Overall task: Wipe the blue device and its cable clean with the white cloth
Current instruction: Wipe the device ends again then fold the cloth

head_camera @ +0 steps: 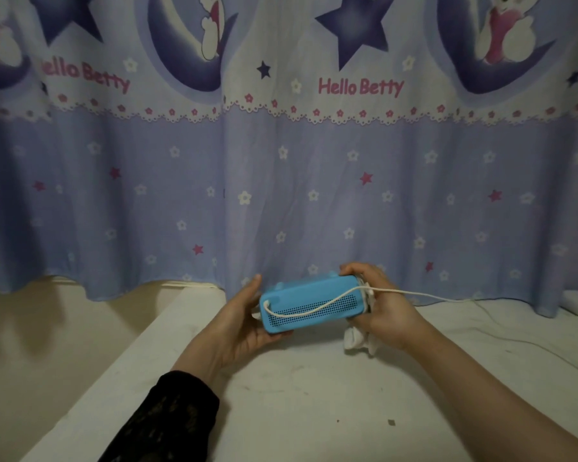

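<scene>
Device: the blue rectangular plastic device with a perforated grille (309,305) is held off the pale table surface (297,401), spanning between the two hands, grille side toward the camera
Left hand: the left hand (239,323) cups the device's left end from below, fingers curled under it and thumb up along the end face, gripping it
Right hand: the right hand (381,305) is closed around the device's right end, with the crumpled white cloth (359,340) bunched under its palm and hanging down below it
Cable: the thin white cable (317,303) drapes across the grille from beside the left thumb, passes over the right fingers and trails off along the table to the right of the right hand
Risk, snag: wiping along the body could likely catch the loose cable and tug it at its root
Risk, slip: both grips sit at the very ends; a hard rub may twist the device free
Risk, missed area: the cable covers part of the grille, so that strip may stay unwiped
</scene>
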Available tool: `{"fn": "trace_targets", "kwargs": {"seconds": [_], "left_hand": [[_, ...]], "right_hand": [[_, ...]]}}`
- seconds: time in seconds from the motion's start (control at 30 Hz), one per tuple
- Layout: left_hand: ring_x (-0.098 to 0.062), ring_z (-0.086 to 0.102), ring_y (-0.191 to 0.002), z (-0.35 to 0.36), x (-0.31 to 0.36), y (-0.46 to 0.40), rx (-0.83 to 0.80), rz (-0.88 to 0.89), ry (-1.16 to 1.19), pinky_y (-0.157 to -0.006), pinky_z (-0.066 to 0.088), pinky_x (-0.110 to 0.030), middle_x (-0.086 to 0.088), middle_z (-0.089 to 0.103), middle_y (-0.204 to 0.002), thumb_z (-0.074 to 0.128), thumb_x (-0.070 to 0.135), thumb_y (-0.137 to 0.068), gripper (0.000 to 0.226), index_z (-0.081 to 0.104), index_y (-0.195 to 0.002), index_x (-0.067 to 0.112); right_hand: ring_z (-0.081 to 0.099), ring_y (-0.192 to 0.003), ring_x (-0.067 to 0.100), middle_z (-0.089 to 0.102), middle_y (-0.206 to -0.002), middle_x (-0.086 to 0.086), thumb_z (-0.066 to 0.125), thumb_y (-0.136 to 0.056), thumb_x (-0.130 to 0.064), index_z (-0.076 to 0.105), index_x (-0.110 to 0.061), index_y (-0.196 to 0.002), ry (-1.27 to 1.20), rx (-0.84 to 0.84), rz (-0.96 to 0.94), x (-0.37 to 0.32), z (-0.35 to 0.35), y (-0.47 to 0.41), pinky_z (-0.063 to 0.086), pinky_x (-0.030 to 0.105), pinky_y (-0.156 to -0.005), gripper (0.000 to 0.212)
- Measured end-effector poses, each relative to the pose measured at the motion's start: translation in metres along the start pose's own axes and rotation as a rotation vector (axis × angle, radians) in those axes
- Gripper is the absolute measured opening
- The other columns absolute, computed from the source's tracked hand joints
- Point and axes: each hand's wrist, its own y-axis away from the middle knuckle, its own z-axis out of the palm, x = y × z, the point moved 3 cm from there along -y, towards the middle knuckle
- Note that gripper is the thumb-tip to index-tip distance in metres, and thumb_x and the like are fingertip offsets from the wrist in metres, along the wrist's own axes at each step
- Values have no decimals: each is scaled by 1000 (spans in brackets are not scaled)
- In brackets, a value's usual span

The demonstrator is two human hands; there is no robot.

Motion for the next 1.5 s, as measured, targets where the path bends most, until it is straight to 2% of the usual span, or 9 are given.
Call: {"fn": "trace_targets", "kwargs": {"seconds": [0.2,0.33,0.53,0.73,0.97,1.13,1.27,1.37,1.5], "left_hand": [[-27,73,-65,-5,-1,0,43,1,-130,-58,60,-41,-16,75,-78,55,27,-88,25,66,-98,6],[-26,72,-69,-1,3,3,26,79,-93,-60,61,-41,-17,74,-82,56,17,-88,22,62,-105,4],[-22,71,-76,-1,10,2,34,321,-226,-63,61,-30,-15,70,-101,67,-1,-75,42,57,-115,5],[-17,59,-97,5,11,-1,-50,476,-278,-70,58,-20,-3,59,-110,66,-9,-52,75,47,-121,15],[-10,58,-107,4,12,3,-145,534,-510,-86,53,-18,-4,59,-121,68,-13,-51,87,44,-130,14],[-11,59,-97,6,13,8,-33,624,-747,-90,53,-33,-4,63,-110,70,-2,-54,72,52,-113,35],[-9,58,-81,10,9,11,-66,601,-845,-69,51,-18,9,57,-103,69,3,-58,66,48,-111,36],[-11,56,-76,8,5,10,-58,557,-843,-51,48,-14,5,56,-109,67,-10,-67,68,46,-112,36],[-18,58,-74,4,3,8,-96,437,-736,-54,48,-22,-8,59,-106,62,-9,-66,66,52,-108,42]], "right_hand": [[44,-105,-19,47,-113,-17,65,-59,-5,51,-38,-97,67,-10,-39,-3,4,1,31,-2,-88,53],[50,-100,-10,50,-114,-6,62,-62,18,51,-39,-100,-61,-27,96,7,3,2,35,-2,-81,69],[60,-82,14,64,-101,5,52,-76,20,52,-23,-122,-456,-12,403,21,5,3,47,25,-71,63],[69,-69,10,73,-84,2,60,-82,7,63,-11,-97,-567,56,451,27,6,-1,56,18,-62,23],[68,-82,12,71,-96,5,71,-69,10,59,-12,-109,-475,30,392,27,1,-2,54,22,-71,48],[61,-66,-9,62,-90,-6,71,-69,14,48,-28,-104,-298,-14,327,24,-4,-1,48,9,-61,59],[55,-58,-15,58,-85,-7,75,-66,12,42,-22,-112,-176,-73,296,26,-2,2,45,5,-60,66],[60,-72,-2,62,-93,0,81,-61,5,46,-31,-109,-160,-106,309,31,1,4,50,21,-73,70],[59,-80,15,64,-96,6,81,-52,-15,45,-39,-109,-135,-74,306,30,1,3,52,37,-79,72]]}}
